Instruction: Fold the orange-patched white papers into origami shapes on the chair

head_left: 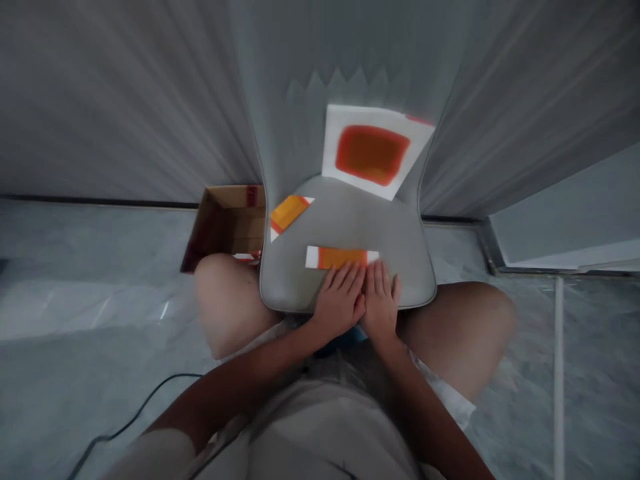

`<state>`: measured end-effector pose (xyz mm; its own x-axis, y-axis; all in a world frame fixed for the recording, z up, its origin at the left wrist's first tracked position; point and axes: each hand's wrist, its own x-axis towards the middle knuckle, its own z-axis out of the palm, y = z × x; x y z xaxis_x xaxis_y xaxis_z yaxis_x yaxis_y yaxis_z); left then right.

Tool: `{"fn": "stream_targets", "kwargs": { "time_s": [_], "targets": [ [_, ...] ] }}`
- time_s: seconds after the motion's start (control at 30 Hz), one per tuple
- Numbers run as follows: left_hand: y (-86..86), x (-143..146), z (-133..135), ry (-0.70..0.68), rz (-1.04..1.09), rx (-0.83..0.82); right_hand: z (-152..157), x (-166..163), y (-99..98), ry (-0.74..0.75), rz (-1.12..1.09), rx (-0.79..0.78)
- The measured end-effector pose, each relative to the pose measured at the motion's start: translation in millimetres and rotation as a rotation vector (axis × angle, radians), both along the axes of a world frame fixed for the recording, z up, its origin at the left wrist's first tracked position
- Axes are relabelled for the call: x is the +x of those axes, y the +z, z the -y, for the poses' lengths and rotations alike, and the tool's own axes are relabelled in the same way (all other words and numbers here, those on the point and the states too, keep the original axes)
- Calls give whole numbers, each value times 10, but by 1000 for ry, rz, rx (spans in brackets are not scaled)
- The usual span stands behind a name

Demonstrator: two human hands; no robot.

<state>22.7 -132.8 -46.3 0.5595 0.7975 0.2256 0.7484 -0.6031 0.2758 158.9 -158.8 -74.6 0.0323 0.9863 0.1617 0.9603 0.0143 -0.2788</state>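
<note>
A flat strip of paper (331, 257), white at its ends and orange in the middle, lies across the front half of the grey chair seat (350, 220). My left hand (341, 297) lies flat with fingers stretched, the tips at the strip's near edge. Close beside it, my right hand (380, 292) is also laid out flat, its fingertips by the strip's right white end. On the seat's left edge rests an orange piece of paper (290, 213) with white pointed corners. A white sheet with an orange-red square (373, 155) leans against the chair back.
An open cardboard box (225, 223) stands on the floor left of the chair, with some red and white paper (247, 257) in it. My knees flank the seat. A dark cable (145, 400) runs over the floor at lower left. Grey curtains hang behind.
</note>
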Motion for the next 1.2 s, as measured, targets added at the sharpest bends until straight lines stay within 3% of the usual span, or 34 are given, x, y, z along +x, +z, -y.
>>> {"fn": "stream_targets", "kwargs": {
  "time_s": [0.1, 0.23, 0.4, 0.8, 1.0, 1.07, 1.2],
  "targets": [
    [22, -73, 6, 80, -46, -28, -10, -22, -21, -18, -21, 43],
    [64, -389, 7, 159, -108, -33, -24, -65, -38, -35, -51, 107],
    [6, -690, -24, 252, -98, -23, -22, -73, -47, -38, -73, 143],
    [-77, -926, -83, 295, -60, -2, -8, -67, 5, -54, -82, 128],
    [-130, -871, -42, 404, 122, 102, -22, -73, 18, -41, -74, 106],
    [-78, -785, 16, 328, 202, 145, -21, -64, 16, -37, -56, 103],
    [114, -506, 103, -103, 393, 63, 4, 0, -8, 1, -21, 66]
  ]
}}
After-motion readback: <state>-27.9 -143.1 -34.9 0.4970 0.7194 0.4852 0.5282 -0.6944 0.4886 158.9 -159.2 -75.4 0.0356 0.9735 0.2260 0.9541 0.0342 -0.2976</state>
